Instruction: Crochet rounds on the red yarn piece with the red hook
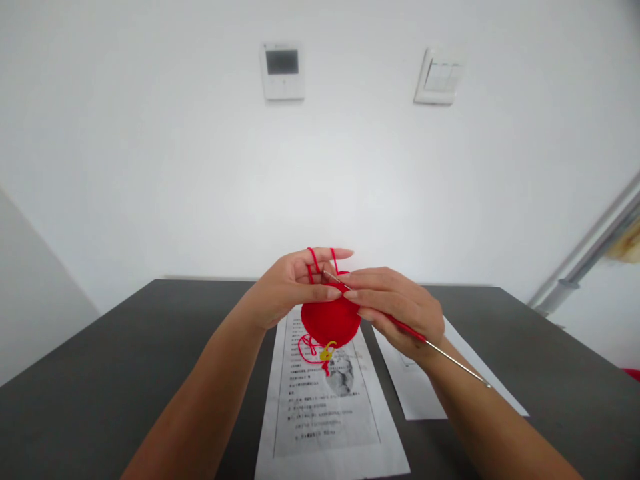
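Note:
A round red crochet piece point(330, 321) hangs above the printed sheet, pinched at its top edge by my left hand point(295, 280). Red yarn point(315, 259) loops over the stretched index finger of that hand. My right hand point(400, 303) grips a crochet hook point(457, 362) with a red handle and metal shaft; its tip reaches the top of the piece, beside the left fingers. Right fingertips also touch the crochet edge. A small yellow stitch marker point(327, 352) and loose red yarn ends dangle at the lower edge. The stitches under my fingers are hidden.
Two paper sheets lie on the dark table point(200, 333): a printed page point(325, 433) under the work and another sheet point(420, 393) to the right, partly covered by my right arm. Behind stands a white wall with a panel point(283, 87) and a switch point(443, 77).

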### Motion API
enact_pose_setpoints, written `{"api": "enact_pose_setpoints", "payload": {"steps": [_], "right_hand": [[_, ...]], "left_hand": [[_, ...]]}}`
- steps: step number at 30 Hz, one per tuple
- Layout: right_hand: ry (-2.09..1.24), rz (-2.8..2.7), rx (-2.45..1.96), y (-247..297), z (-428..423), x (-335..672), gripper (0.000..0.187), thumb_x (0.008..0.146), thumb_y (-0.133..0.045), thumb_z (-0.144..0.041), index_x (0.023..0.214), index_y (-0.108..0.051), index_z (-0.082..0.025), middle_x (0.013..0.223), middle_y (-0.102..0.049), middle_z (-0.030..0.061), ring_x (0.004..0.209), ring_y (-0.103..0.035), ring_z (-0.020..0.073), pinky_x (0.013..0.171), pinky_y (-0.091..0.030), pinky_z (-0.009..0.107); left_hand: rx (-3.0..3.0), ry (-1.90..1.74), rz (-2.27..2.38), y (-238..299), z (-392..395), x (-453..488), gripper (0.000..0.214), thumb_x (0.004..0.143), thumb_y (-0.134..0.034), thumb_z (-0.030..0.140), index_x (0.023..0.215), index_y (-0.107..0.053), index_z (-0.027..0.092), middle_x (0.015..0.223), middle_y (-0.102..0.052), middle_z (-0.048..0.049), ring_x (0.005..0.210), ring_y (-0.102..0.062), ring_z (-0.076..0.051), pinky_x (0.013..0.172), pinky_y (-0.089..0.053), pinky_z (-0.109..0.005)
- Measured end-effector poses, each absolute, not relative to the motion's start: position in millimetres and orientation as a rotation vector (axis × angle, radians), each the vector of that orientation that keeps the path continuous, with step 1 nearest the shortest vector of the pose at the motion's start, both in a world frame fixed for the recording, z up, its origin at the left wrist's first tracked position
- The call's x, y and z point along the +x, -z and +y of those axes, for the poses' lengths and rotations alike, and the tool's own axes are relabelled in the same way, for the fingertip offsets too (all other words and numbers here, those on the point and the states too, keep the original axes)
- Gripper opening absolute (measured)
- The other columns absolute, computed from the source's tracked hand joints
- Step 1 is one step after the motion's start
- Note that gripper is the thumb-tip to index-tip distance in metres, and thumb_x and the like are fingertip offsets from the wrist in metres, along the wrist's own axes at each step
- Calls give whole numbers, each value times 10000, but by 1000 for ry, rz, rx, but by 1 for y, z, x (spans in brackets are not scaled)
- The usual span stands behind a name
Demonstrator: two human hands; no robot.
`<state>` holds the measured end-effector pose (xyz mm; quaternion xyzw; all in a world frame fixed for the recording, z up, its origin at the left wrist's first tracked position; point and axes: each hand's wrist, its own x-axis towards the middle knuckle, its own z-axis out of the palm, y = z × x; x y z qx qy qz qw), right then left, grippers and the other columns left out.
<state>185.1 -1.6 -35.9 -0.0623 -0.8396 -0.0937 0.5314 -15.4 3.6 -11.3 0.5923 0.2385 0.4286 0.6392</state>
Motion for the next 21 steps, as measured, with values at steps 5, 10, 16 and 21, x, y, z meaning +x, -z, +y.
{"api": "enact_pose_setpoints", "payload": {"steps": [5,10,16,21], "right_hand": [[276,-2003,-178,38,1,185,231,923,-568,-135,1135,-633,-199,1058,-735,121,1009,-699,212,808,-614,375],[352,-1993,-268,41,6,183,217,945,-517,-170,1144,-595,-211,1103,-720,125,1022,-689,223,822,-603,395],[336,-1969,-349,47,11,178,173,962,-486,-227,1125,-545,-227,1113,-692,120,1047,-663,232,844,-582,418],[326,-1937,-369,55,15,174,167,951,-525,-244,1118,-506,-245,1159,-653,110,1120,-613,252,909,-541,465]], "left_hand": [[1451,-1069,621,13,4,-13,573,682,-816,144,1227,-644,183,789,-685,6,753,-646,-108,738,-512,-232],[1566,-1257,731,14,-1,-6,654,683,-807,181,1298,-587,152,766,-640,25,713,-607,-103,703,-500,-234],[1683,-1433,853,17,-6,4,587,765,-734,214,1324,-562,156,840,-663,-11,776,-621,-143,741,-504,-272],[1448,-1451,752,16,-5,10,595,709,-777,194,1266,-578,133,798,-661,5,753,-634,-130,731,-510,-255]]}}
